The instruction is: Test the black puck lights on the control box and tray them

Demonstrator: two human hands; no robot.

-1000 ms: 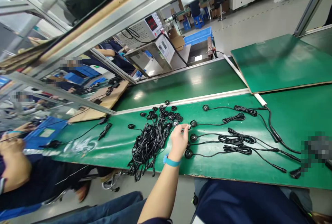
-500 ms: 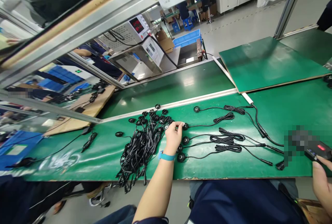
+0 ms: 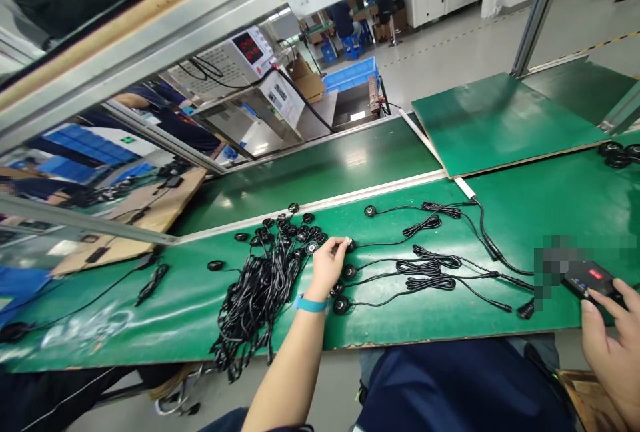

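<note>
Left hand pinches a small round black sensor head in a closed grip on the green tabletop, beside a tangled cable pile. Right hand clasps a black handheld device.

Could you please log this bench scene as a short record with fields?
surface: green workbench mat
left hand: fingertips on a small black round puck-shaped part on a thin cable, blue wristband on the wrist
right hand: fingers on a black handheld device with a red display
laid out: four black coiled cables with round ends, side by side
pile: tangled heap of black cables beside the left hand
</note>
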